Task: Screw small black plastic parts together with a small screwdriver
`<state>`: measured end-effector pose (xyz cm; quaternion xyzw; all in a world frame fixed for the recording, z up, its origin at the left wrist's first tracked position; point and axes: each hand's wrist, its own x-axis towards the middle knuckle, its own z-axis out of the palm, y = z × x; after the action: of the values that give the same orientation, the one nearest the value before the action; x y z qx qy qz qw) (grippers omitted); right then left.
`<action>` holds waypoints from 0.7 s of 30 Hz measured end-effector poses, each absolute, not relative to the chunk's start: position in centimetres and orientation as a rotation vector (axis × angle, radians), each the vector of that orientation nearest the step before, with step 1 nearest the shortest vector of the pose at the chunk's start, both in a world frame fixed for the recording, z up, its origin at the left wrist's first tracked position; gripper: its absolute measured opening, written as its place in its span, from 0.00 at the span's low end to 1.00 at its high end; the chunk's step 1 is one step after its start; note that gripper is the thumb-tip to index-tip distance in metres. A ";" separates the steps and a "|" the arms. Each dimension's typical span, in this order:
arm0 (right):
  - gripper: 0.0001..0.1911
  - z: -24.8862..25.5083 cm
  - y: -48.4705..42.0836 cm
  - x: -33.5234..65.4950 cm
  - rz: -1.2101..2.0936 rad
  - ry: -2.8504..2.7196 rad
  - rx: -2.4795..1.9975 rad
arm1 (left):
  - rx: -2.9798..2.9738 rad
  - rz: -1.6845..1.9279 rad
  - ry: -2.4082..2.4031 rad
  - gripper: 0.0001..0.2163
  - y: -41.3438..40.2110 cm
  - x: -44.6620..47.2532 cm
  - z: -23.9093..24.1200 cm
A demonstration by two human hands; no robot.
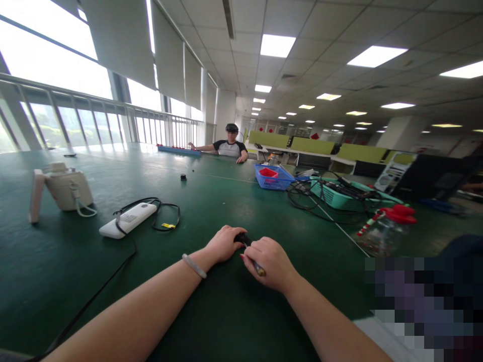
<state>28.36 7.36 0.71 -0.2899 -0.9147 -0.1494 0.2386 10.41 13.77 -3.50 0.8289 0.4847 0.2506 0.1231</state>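
Low in the middle of the head view, my left hand [226, 243] is closed around a small black object [242, 238] held just above or on the green table; its kind is mostly hidden by the fingers. A pale bangle [194, 266] circles my left wrist. My right hand [269, 261] grips a slim stick-like tool [258, 268], whose rounded yellowish-brown end sticks out below the fingers toward me. The tool's other end points at the black object, and I cannot tell whether the two touch.
On the green table [211, 201] lie a white power strip [128, 220] with a black cord and, farther left, a beige bottle [69, 187]. To the right stand a blue basket [273, 178], a teal basket [334, 193] with cables and a red-lidded jar [385, 231]. A person [231, 146] sits opposite.
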 end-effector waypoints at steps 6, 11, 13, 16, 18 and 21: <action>0.13 0.6 7.4 28.3 -0.418 -2.521 -0.792 | 2.421 0.731 1.407 0.21 13.8 10.4 -3.5; 0.14 0.6 7.4 28.2 -0.409 -2.530 -0.808 | 2.428 0.738 1.413 0.21 13.8 10.4 -3.5; 0.14 0.6 7.3 28.2 -0.406 -2.536 -0.822 | 2.432 0.742 1.416 0.20 13.8 10.4 -3.5; 0.12 0.7 7.2 28.1 -0.392 -2.553 -0.848 | 2.437 0.746 1.415 0.18 13.8 10.5 -3.6; 0.11 0.6 7.2 28.0 -0.385 -2.561 -0.863 | 2.439 0.750 1.411 0.17 13.9 10.5 -3.6; 0.10 0.6 7.0 27.8 -0.367 -2.584 -0.883 | 2.442 0.759 1.408 0.17 13.9 10.5 -3.6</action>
<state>27.84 7.04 0.60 -0.3144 -0.9204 -0.1306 0.1921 10.52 13.87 -3.64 0.8314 0.4793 0.2583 0.1111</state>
